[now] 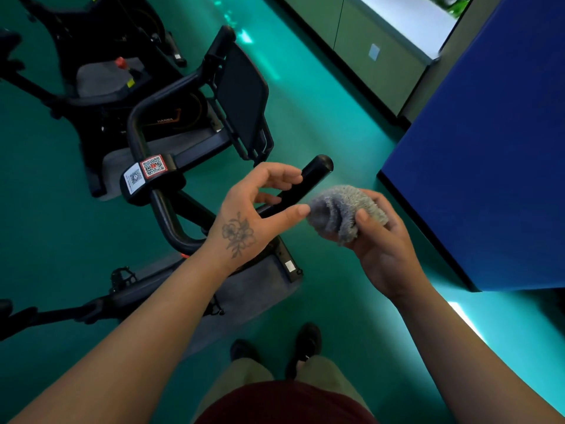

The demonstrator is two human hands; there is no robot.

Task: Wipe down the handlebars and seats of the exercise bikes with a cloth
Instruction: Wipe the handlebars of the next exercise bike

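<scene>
Right hand (377, 240) grip bunching grey cloth (345, 211), left hand (253, 209) loose-fingered over handlebar (308, 179) end

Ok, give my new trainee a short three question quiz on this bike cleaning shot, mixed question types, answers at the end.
1. True or false: the grey cloth is bunched up in the right hand.
2. Multiple choice: where is the left hand? A) on the floor mat, B) over the near bar of the black handlebar, thumb tip at the cloth, C) on the tablet holder.
3. Short answer: what is stuck on the handlebar's centre clamp?

Key
1. True.
2. B.
3. Two QR code stickers, one bordered in red.
</scene>
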